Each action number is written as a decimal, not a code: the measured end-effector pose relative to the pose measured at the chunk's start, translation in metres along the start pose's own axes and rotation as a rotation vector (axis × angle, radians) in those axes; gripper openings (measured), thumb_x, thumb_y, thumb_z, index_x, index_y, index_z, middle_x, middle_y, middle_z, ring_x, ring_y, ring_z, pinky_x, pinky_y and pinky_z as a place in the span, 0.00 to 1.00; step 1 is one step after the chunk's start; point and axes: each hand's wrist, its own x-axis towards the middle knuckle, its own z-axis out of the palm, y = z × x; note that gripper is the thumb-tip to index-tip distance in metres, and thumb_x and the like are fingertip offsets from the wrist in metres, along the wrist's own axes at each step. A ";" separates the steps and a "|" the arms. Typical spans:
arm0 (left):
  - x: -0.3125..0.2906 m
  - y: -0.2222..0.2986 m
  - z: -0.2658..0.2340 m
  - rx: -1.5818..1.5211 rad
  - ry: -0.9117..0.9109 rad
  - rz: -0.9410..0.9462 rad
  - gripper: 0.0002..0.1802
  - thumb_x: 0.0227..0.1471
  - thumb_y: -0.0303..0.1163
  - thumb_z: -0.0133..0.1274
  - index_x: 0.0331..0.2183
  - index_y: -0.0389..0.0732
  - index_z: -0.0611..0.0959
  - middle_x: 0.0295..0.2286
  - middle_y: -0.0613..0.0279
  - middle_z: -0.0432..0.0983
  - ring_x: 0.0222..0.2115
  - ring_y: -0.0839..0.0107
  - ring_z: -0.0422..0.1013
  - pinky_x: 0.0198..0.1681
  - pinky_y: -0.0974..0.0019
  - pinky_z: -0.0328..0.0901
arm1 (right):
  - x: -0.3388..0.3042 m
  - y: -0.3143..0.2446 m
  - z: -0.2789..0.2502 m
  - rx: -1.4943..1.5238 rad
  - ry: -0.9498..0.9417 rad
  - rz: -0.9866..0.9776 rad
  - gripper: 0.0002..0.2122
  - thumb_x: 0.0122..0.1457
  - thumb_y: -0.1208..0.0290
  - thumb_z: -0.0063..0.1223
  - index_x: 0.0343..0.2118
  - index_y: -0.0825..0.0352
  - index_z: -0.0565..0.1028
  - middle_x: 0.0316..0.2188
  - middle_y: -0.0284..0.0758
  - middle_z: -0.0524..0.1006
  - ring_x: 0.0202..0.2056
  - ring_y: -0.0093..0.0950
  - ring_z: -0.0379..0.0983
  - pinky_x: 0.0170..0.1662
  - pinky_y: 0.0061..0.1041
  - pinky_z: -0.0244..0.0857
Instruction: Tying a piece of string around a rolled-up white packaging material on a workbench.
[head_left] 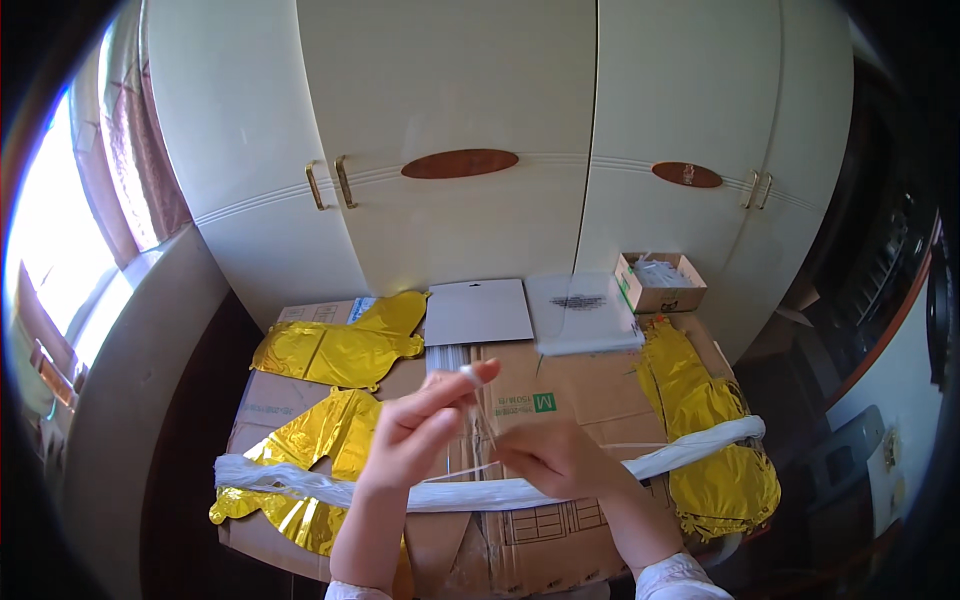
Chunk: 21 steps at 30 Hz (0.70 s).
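My left hand [420,425] is raised over the middle of the table, index finger pointing up and right and the thumb bent in. A white band [470,376] circles that finger near its tip; whether it is wound strand or tape I cannot tell. A thin strand [484,418] stretches from this hand down to my right hand [555,455], whose fingers are closed on it. Beneath both hands a long bundle of white strands [470,495] lies across the table, and a loose white end [462,472] reaches from it toward the right fingers.
Flat gold foil balloons lie at the back left [350,345], front left [320,440] and right [700,430]. At the back are a grey-white board [480,312], a clear plastic bag [588,315] and a small carton of white pieces [668,298]. Cardboard [590,388] covers the table before white cabinets [450,90].
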 end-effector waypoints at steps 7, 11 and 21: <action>-0.006 -0.014 -0.022 -0.593 -0.390 -0.205 0.08 0.49 0.27 0.50 0.25 0.31 0.78 0.21 0.64 0.74 0.24 0.73 0.62 0.30 0.69 0.61 | 0.002 0.003 0.000 -0.058 0.112 0.150 0.04 0.54 0.72 0.51 0.28 0.67 0.74 0.19 0.35 0.74 0.19 0.26 0.71 0.23 0.22 0.63; 0.006 -0.014 -0.014 0.640 -0.242 0.170 0.08 0.50 0.25 0.47 0.26 0.29 0.78 0.24 0.57 0.74 0.26 0.74 0.65 0.31 0.71 0.62 | -0.001 -0.008 -0.003 0.179 0.073 -0.103 0.03 0.54 0.74 0.49 0.28 0.67 0.74 0.17 0.35 0.73 0.18 0.26 0.71 0.22 0.24 0.62; -0.001 -0.020 -0.020 0.323 -0.389 -0.008 0.07 0.48 0.23 0.48 0.29 0.30 0.80 0.21 0.63 0.72 0.27 0.75 0.64 0.35 0.70 0.61 | -0.004 -0.009 -0.008 0.165 0.106 0.075 0.04 0.54 0.73 0.50 0.28 0.67 0.74 0.17 0.36 0.72 0.18 0.28 0.69 0.22 0.24 0.62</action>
